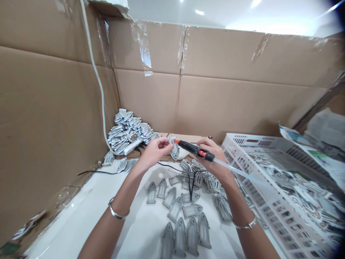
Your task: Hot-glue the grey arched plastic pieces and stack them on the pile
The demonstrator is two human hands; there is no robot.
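Note:
My left hand (155,151) pinches a small grey arch-shaped piece (174,150) between thumb and fingers, held above the white table (81,216). My right hand (212,153) is closed round a black and orange glue gun (194,149) with a clear glue stick (239,173) trailing back to the right. The gun's orange tip touches or nearly touches the top of the held piece. Below the hands, several grey arch-shaped pieces (185,233) lie flat on the table in loose rows.
A heap of finished white-and-grey pieces (129,131) sits at the back left by a white power strip (132,146). A white plastic crate (269,187) with more pieces stands at the right. Cardboard walls (215,90) enclose the bench. A black cord (191,183) runs across the table.

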